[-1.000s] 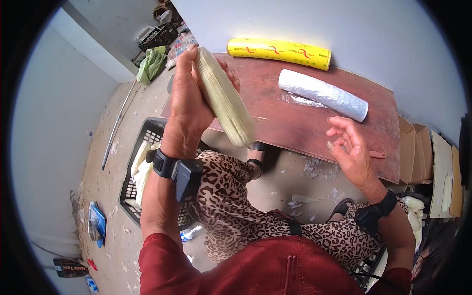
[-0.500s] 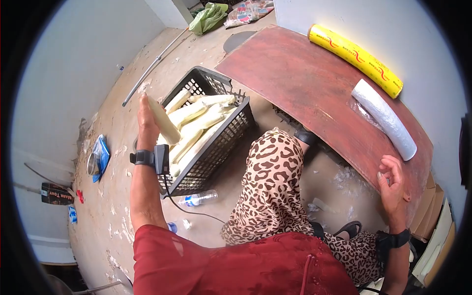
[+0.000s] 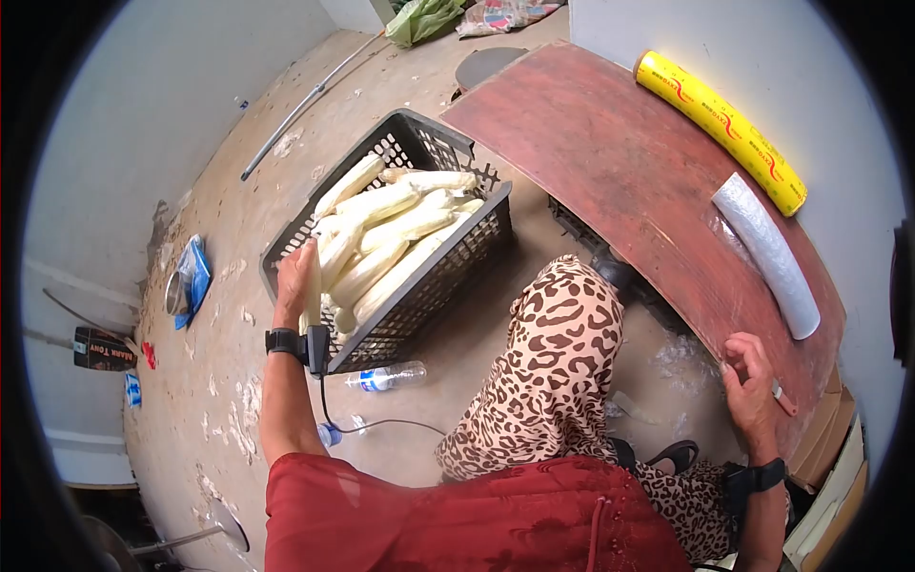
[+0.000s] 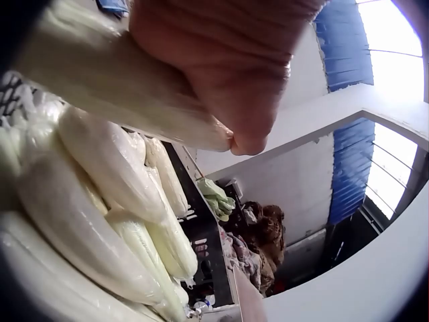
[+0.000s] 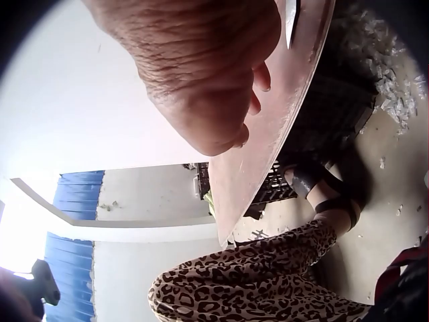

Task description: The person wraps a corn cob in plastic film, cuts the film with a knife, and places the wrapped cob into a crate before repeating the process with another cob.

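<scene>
My left hand (image 3: 294,284) grips a pale ear of corn in its husk (image 4: 127,87), which looks wrapped in clear film. It holds the ear low at the near left side of a black plastic crate (image 3: 419,303). Several similar wrapped ears (image 3: 376,205) lie piled in that crate, just below the held one in the left wrist view. My right hand (image 3: 753,389) hovers at the near edge of the red-brown table (image 3: 581,143), fingers loosely bent around nothing. Close beside it on the table lies a knife (image 3: 784,398) with a pinkish handle.
A roll of clear film (image 3: 770,257) and a yellow wrapped roll (image 3: 720,129) lie along the table's wall side. A plastic bottle (image 3: 391,376) lies by the crate. Cardboard (image 3: 827,443) stands past the table's right end; scraps litter the floor.
My left hand has swung from above the table's left side down to the crate, lowering the ear. The head view has turned left; my right hand stays by the table edge.
</scene>
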Demonstrator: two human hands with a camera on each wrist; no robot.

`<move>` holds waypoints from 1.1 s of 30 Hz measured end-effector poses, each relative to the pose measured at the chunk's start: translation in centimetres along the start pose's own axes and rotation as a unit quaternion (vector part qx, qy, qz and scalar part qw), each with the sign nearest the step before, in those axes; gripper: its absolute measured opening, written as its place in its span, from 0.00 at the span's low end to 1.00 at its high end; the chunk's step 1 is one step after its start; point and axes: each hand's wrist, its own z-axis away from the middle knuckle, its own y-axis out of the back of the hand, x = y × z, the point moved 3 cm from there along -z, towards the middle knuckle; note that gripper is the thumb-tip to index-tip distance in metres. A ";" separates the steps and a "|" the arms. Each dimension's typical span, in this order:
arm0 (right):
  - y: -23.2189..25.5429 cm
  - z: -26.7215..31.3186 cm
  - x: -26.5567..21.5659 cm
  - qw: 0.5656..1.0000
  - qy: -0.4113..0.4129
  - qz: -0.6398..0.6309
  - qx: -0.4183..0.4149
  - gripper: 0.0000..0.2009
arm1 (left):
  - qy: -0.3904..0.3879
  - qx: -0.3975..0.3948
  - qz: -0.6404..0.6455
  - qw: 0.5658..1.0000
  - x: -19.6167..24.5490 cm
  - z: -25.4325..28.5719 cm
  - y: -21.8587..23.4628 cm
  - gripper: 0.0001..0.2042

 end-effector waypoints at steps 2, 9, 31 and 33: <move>0.0 0.0 -0.3 1.000 -0.007 0.004 -0.011 0.14 | -0.005 0.002 0.012 1.000 -0.3 0.4 -0.2 0.27; -0.2 0.2 -0.4 0.999 0.004 0.012 -0.040 0.13 | -0.011 0.036 0.041 0.998 0.6 -0.2 0.0 0.27; -1.1 -0.4 -1.2 0.993 0.029 0.095 -0.067 0.12 | -0.205 0.084 -0.330 0.918 13.7 -10.5 -6.8 0.24; -1.3 -0.2 -0.8 0.993 0.022 0.090 -0.073 0.13 | -0.211 0.090 -0.339 0.912 12.9 -11.1 -7.7 0.25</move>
